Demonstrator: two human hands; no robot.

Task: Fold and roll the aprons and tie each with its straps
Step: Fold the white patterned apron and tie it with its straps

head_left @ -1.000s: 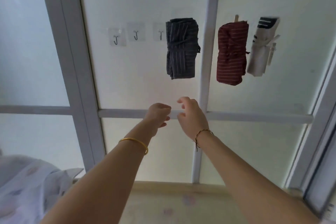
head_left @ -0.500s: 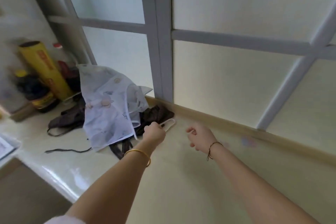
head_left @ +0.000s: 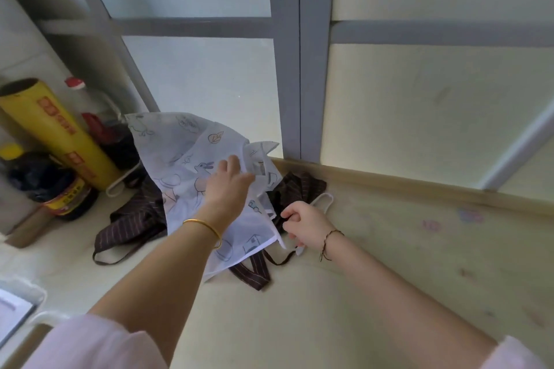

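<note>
— While both aprons lie loose on the table [head_left: 389, 263], what status applies?
— Early stage, by my reading. Neither shows a fold, roll or tie. At present the white apron [head_left: 186, 156] lies crumpled on top of the striped apron [head_left: 135, 219], close to the window frame [head_left: 299, 69].
— Hand state?
— On the left hand [head_left: 227, 186], fingers [head_left: 232, 163] curl into the white apron's upper fabric. On the right hand [head_left: 305, 225], fingers curl, apparently round the white strap [head_left: 323, 199]; contact is partly hidden.
— Count?
— Aprons: two. Hands: two. One yellow roll [head_left: 57, 135]. Left to do: fold, roll and tie both.
</note>
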